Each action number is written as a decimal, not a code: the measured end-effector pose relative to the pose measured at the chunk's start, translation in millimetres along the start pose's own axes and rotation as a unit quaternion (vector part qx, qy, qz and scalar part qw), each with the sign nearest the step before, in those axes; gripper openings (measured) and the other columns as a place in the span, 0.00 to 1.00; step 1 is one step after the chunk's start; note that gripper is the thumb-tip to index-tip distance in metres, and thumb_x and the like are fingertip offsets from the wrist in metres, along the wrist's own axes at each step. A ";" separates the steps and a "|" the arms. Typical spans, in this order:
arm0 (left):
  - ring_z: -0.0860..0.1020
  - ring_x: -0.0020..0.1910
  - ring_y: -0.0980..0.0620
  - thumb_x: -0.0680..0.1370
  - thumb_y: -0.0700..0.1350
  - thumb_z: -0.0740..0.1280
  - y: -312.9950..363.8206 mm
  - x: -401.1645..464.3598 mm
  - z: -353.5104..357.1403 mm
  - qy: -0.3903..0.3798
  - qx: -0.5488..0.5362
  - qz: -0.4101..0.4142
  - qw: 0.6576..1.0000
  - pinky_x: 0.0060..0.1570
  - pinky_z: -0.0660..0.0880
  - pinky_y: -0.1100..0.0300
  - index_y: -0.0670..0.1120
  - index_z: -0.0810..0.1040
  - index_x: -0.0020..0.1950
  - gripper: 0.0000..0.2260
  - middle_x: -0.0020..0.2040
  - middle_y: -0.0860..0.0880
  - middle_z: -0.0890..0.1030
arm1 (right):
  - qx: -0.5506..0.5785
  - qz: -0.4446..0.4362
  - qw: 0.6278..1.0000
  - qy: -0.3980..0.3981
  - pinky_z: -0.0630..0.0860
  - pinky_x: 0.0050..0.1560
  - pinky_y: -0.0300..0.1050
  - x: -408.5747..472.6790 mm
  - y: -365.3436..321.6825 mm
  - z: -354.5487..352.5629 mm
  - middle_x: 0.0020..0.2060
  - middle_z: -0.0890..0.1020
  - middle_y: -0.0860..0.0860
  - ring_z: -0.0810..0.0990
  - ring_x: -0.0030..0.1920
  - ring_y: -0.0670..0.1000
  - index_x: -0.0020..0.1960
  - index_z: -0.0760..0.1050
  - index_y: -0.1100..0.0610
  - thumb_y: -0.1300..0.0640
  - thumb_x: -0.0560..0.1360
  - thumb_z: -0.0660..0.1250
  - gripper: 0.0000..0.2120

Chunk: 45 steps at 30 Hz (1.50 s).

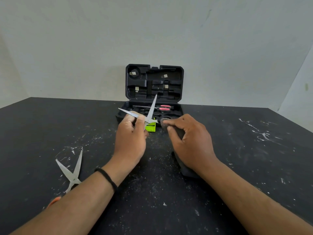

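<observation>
My left hand [130, 141] grips a pair of scissors [149, 114] by its handle end, blades spread and pointing up and away; the handles are hidden in my fist. My right hand [189, 141] holds a dark grey cloth or pad [165, 122] pinched between thumb and fingers, its round end close to the scissors' pivot. More dark cloth [186, 170] shows under my right wrist. A bright green block [150, 128] sits on the table just behind the blades.
An open black tool case [179, 82] stands at the table's far edge against the wall, with another red-handled pair of scissors [163, 107] in its tray. A third pair of scissors [72, 172], blades spread, lies at the left by my forearm. The black table [254, 158] is flecked with white.
</observation>
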<state>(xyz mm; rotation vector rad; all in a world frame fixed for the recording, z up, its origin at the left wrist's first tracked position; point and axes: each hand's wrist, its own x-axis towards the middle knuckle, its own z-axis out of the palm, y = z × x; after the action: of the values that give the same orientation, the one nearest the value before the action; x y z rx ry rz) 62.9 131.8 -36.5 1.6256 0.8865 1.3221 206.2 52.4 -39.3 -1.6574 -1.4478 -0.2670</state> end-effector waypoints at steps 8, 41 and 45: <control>0.67 0.28 0.51 0.85 0.47 0.58 -2.4 4.1 -6.3 -0.004 0.010 0.016 1.000 0.30 0.67 0.53 0.40 0.73 0.50 0.11 0.30 0.49 0.69 | 0.083 0.008 0.994 0.063 0.80 0.50 0.47 -0.8 4.0 -6.0 0.47 0.81 0.42 0.81 0.48 0.42 0.54 0.83 0.44 0.57 0.79 0.68 0.10; 0.61 0.19 0.57 0.86 0.45 0.57 11.0 -3.7 13.1 -0.014 -0.268 -0.258 0.928 0.24 0.72 0.62 0.46 0.71 0.50 0.07 0.26 0.53 0.67 | -0.081 -0.051 0.989 0.109 0.75 0.28 0.45 -3.2 -1.0 11.0 0.37 0.79 0.46 0.77 0.31 0.49 0.54 0.86 0.50 0.56 0.76 0.74 0.08; 0.62 0.20 0.57 0.86 0.46 0.57 11.8 -10.3 18.5 -0.031 -0.258 -0.258 0.931 0.24 0.72 0.62 0.46 0.71 0.54 0.06 0.27 0.53 0.67 | -0.053 -0.089 0.991 0.082 0.78 0.30 0.50 -4.9 -1.3 14.8 0.40 0.81 0.47 0.79 0.34 0.49 0.56 0.86 0.51 0.55 0.78 0.71 0.08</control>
<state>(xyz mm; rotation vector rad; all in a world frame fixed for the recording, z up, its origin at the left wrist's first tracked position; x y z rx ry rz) 79.3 114.7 -31.3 0.9345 0.7717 1.0081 198.0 59.7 -50.5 -1.5514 -1.4795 -0.5751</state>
